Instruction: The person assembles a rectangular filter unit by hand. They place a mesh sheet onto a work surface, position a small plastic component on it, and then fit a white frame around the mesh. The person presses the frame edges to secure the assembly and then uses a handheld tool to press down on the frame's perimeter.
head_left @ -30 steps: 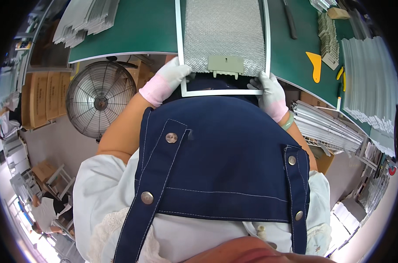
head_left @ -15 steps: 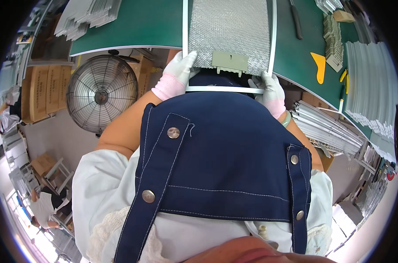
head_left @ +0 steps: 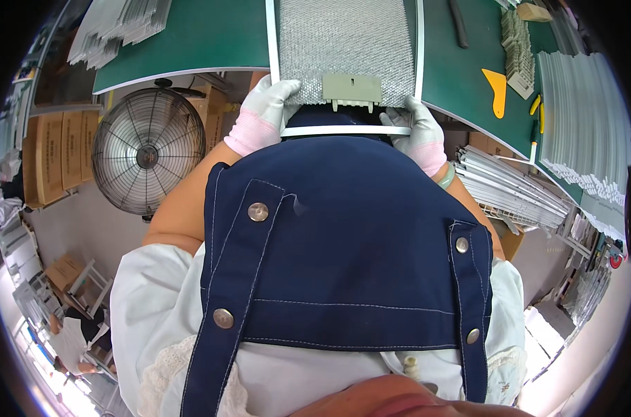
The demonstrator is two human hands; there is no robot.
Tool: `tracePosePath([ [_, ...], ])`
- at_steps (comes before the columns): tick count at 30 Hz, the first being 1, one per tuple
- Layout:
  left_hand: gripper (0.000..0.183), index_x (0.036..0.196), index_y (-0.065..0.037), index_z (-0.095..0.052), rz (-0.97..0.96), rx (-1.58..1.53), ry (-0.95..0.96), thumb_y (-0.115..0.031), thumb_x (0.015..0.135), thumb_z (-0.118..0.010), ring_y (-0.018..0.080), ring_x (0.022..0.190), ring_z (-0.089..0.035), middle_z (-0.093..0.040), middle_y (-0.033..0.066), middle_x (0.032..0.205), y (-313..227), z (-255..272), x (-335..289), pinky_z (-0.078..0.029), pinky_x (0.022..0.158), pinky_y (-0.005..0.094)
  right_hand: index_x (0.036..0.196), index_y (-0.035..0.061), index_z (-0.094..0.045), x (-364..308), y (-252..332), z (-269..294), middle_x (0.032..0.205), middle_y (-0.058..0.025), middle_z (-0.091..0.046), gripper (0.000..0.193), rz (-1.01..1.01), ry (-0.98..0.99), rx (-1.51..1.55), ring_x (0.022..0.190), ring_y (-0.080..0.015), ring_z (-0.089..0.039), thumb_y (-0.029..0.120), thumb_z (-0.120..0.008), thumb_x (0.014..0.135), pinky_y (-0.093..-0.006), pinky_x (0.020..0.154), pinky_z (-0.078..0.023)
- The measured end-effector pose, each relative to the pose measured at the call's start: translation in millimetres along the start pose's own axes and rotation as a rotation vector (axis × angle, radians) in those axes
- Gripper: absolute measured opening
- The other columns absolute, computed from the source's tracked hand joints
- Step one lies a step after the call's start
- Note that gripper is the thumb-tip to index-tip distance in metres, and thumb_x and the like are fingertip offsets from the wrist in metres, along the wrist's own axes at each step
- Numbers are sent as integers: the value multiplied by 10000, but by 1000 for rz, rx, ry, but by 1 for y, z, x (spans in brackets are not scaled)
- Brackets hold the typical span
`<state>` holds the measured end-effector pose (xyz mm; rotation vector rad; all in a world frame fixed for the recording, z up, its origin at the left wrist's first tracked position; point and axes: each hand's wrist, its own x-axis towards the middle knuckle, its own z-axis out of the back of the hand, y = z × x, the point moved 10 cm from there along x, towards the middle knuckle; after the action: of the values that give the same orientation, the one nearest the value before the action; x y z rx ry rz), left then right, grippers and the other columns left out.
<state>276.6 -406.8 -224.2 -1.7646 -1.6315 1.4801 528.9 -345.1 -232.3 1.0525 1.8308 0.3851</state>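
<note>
Head view, left hand (head_left: 265, 105): gloved, pinching the white rectangular frame (head_left: 343, 130) near its close left corner
Right hand (head_left: 421, 127): gloved, pinching the opposite corner
Metal mesh panel (head_left: 343, 38): at 12 o'clock, within the frame, long axis 12-to-6, short of the near rail
Grey-green toothed piece (head_left: 352, 89): on the mesh's near end, right fingers slightly closer
Behind: navy apron (head_left: 350, 229) blocks 6 o'clock
Green table (head_left: 211, 35): orange scraper (head_left: 496, 94) at 3
Floor fan (head_left: 147, 156): 8–9 o'clock

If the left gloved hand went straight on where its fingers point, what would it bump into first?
Probably the silver mesh sheet: its lower left edge lies right by the left hand. Seen from above, they may already be touching.
</note>
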Motion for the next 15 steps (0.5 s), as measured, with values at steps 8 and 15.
tracePosePath([
  [8, 479, 1306, 51, -408, 2, 211, 12, -211, 949, -590, 266, 1187, -520, -522, 145, 1253, -3, 1, -12, -386, 1080, 459, 1052, 25, -525, -4, 0, 3, 945, -98, -548, 168, -7, -67, -52, 859, -262, -594, 128, -567, 926, -462, 868, -529],
  [15, 410, 1280, 50, -439, -35, -138, -67, -225, 990, -527, 276, 1151, -566, -542, 168, 1237, -3, 6, -9, -457, 1037, 442, 1081, 3, -531, -4, -5, -9, 977, -117, -555, 196, -54, -25, -56, 897, -281, -598, 143, -559, 946, -486, 873, -508],
])
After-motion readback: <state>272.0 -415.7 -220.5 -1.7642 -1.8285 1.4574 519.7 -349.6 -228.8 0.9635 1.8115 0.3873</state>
